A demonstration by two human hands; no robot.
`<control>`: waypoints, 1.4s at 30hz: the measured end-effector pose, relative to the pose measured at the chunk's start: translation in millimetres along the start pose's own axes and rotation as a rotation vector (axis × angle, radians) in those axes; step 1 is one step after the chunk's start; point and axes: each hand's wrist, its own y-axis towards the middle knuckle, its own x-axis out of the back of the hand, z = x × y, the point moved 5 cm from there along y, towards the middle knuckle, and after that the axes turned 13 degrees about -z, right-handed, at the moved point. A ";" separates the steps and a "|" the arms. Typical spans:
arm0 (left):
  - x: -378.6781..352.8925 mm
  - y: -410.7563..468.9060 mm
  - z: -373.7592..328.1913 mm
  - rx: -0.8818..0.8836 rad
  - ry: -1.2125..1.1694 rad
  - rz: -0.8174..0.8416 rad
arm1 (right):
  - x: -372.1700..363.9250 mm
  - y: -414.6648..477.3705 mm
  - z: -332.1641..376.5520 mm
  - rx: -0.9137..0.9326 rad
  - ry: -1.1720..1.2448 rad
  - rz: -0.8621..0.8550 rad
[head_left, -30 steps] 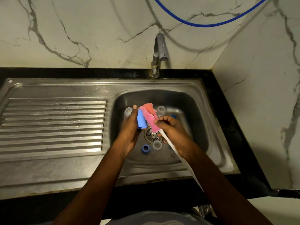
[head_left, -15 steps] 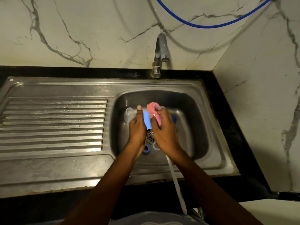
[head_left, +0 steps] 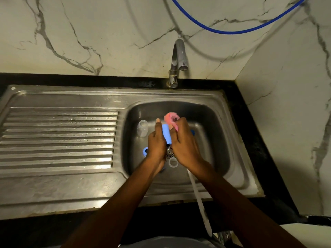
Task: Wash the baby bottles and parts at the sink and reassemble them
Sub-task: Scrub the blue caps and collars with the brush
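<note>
Clock face laid on the basin, 12 at the tap.

Marble wall [head_left: 89, 33] closes the whole 12 side. A second marble side wall [head_left: 286, 122] closes 3, and the two meet in a corner near 1. The steel sink top [head_left: 71, 97] sits in a black counter [head_left: 250, 140]. The ribbed drainboard [head_left: 59, 138] fills the 9 side and is the widest open room. The basin [head_left: 215, 140] is deep with rounded corners. Its floor is free from 3 to 5 and along the 12 wall.

My left hand [head_left: 156, 145] and right hand [head_left: 184, 144] meet over the basin centre, forearms entering from 6 and 5.
- Left: fingers wrapped round a blue bottle part [head_left: 166, 134], thumb straight up its side.
- Right: fingers curled tight on the brush. Its pink sponge head [head_left: 170, 119] pokes out at 12 above my knuckles, just beside the blue part's top.
- The white brush handle [head_left: 198, 199] trails from beneath my right wrist toward 5, crossing the front rim.

A blue hose [head_left: 232, 31] loops across the wall above the tap [head_left: 177, 59].

On the basin floor:
- Clear bottle [head_left: 142, 128] at 9, just beside my left hand.
- Drain strainer [head_left: 169, 152] at centre, partly under my hands.
- Blue ring [head_left: 145, 151] at 8, half hidden by my left wrist.
- Clear ring [head_left: 173, 162] at 6, just beside the strainer.
- Blue piece [head_left: 192, 132] at 3, mostly behind my right hand; cannot tell what it is.
</note>
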 end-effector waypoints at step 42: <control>-14.4 3.3 -9.2 0.138 -0.080 -0.002 | 2.3 10.7 -2.6 -0.066 -0.015 0.023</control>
